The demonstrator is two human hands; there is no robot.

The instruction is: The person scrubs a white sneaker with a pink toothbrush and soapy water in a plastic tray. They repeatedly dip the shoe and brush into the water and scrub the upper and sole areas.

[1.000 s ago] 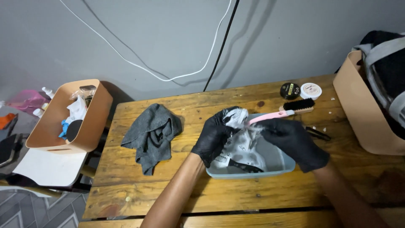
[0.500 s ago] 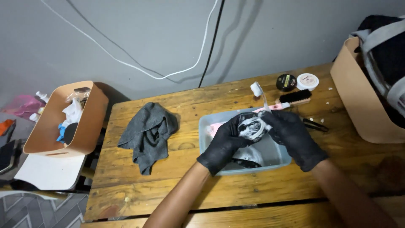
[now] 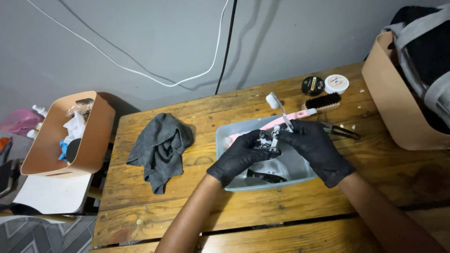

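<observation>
Both my hands wear black gloves and meet over a pale blue plastic tub on the wooden table. My left hand grips a small black and white item above the tub. My right hand holds a thin toothbrush whose white head points up and away from me. Its lower end touches the item. A pink-handled brush lies across the tub's far rim. More white and black material rests inside the tub, partly hidden by my hands.
A grey cloth lies left of the tub. Behind it are a black bristle brush, a black round tin and a white one. Dark pliers lie to the right. Tan bins stand at the left and right.
My hands have drawn closer together over the tub. The toothbrush now stands up from my right hand, and the item in my left hand looks smaller and more bunched.
</observation>
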